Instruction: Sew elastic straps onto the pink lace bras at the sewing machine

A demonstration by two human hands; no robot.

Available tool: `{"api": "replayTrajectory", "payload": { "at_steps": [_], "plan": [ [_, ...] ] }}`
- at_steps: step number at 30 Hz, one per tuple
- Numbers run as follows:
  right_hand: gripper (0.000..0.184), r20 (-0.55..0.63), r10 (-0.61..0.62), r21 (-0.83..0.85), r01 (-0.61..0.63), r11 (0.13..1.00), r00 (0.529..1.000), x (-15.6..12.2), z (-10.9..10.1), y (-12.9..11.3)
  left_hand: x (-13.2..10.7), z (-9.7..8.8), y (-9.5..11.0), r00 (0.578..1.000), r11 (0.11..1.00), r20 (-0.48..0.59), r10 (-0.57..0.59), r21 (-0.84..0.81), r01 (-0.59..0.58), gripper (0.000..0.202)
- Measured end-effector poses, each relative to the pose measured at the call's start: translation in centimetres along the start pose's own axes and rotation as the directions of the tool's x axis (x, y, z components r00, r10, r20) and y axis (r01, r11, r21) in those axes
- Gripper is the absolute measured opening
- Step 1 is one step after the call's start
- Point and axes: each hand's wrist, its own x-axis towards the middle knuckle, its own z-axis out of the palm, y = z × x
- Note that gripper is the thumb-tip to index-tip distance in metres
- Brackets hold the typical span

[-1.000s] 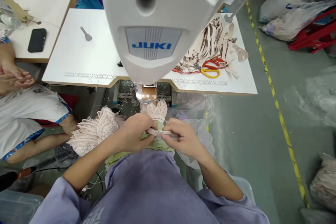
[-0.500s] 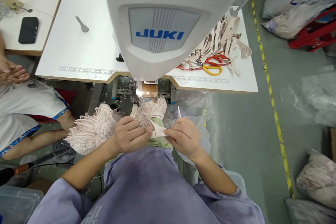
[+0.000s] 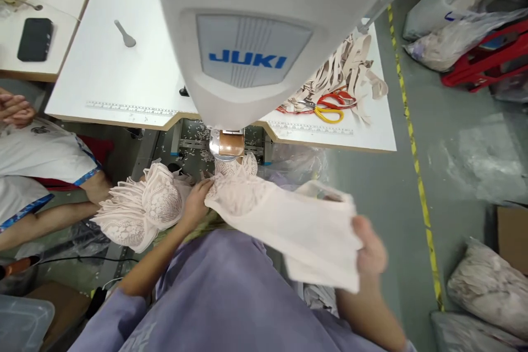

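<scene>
Between my hands stretches a pale pink lace bra (image 3: 284,214), its wide smooth band drawn out to the right. My left hand (image 3: 197,203) is closed on the lace cup end, close to my lap. Out to the right, my right hand (image 3: 369,247) grips the far end of the band; it is blurred by motion. Left of my left hand lies a stack of matching lace bras (image 3: 144,206), cups nested together. Another lace piece (image 3: 237,165) sits just below the sewing machine's work plate (image 3: 226,144).
The white JUKI sewing machine head (image 3: 247,38) looms over the white table (image 3: 111,66). Fabric strips (image 3: 342,66) and scissors (image 3: 330,114) with red and yellow handles lie at the table's right. A seated person (image 3: 45,148) is at left; bagged goods (image 3: 490,280) stand on the right floor.
My right hand has swung out to the right and drawn the bra's band open from where both hands pinched a small section. My left hand has shifted slightly left and up.
</scene>
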Motion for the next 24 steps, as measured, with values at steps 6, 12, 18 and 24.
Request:
{"api": "replayTrajectory", "payload": {
  "at_steps": [6, 12, 18, 24],
  "plan": [
    [0.045, -0.399, -0.215, -0.578, -0.063, 0.814, 0.891, 10.9, -11.9, 3.7, 4.7, -0.7, -0.3, 0.999, 0.999, -0.041, 0.002, 0.051, 0.000, 0.053],
    [0.067, -0.195, -0.228, -0.794, -0.017, 0.607, 0.954, 15.5, -6.8, 13.0, 0.5, 1.1, 0.7, 0.991, 0.991, 0.069, -0.117, 0.072, 0.112, 0.050],
    [0.062, 0.334, -0.321, -0.694, 0.462, 0.552, 0.886, 14.9, 4.1, 17.3, -11.4, -10.9, -5.0, 0.736, 0.697, -0.250, -0.629, 0.238, 0.676, 0.034],
    [0.030, 0.719, -0.187, -0.393, 0.614, 0.685, 0.669, 10.6, 14.8, 15.7, -17.6, -14.9, -4.8, 0.480, 0.412, -0.287, -0.829, 0.268, 0.871, 0.037]
  ]
}}
